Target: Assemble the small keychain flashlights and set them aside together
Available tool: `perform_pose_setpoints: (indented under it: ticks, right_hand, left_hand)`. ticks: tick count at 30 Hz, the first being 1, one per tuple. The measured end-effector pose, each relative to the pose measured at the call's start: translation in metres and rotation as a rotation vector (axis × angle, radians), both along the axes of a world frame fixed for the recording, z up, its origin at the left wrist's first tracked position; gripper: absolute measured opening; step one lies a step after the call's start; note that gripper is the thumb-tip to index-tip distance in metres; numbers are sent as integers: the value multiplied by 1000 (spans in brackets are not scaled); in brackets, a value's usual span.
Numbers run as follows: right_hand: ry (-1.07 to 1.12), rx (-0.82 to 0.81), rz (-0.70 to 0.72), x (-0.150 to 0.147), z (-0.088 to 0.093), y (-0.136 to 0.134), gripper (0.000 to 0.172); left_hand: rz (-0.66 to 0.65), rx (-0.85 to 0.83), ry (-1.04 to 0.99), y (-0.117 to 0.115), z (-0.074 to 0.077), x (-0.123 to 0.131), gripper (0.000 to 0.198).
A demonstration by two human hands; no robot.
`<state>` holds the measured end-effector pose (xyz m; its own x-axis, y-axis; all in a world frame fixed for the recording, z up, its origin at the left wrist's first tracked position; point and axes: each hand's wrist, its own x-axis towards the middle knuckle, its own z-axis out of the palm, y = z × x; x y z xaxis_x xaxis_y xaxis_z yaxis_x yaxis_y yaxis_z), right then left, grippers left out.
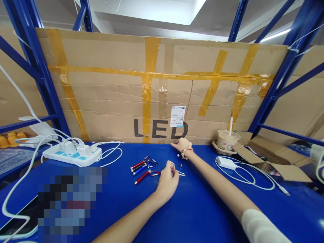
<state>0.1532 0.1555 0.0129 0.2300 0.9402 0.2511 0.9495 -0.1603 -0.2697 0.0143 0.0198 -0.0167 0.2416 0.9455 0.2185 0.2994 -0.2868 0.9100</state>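
Observation:
My left hand (168, 180) is closed, its fingertips pinching a small silver piece (172, 165) that looks like part of a keychain flashlight. A silver carabiner clip (181, 173) shows just right of these fingers; whether it joins the held piece I cannot tell. Farther back, my right hand (181, 145), with a beaded bracelet (186, 152) at the wrist, reaches down at the foot of the cardboard. Its fingers are curled and mostly hidden, as is anything in them. Two small metal parts, one a dark ring (180, 165), lie between the hands. Left of them are red flashlights (141, 177), a blue one (139, 169) and a black one.
Cardboard (113, 101) walls off the back of the blue table (202, 209). A power strip (73, 155) with cables stands left, near a phone (22, 216). On the right are a drink cup (227, 140), a white charger cable (226, 163) and an opened carton (273, 158).

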Motion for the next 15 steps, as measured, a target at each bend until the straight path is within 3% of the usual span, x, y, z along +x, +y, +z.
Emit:
perform_pose_setpoints:
  ticks: [4, 8, 15]
  right_hand:
    - [48, -2, -56, -19, -3, 14, 26]
    - [118, 2, -52, -17, -2, 13, 20]
    - [283, 51, 118, 6, 9, -30, 16]
  left_hand:
    - [-1, -30, -9, -1, 2, -1, 14]
    - [-4, -17, -3, -1, 2, -2, 14]
    - [-10, 16, -33, 3, -1, -3, 11]
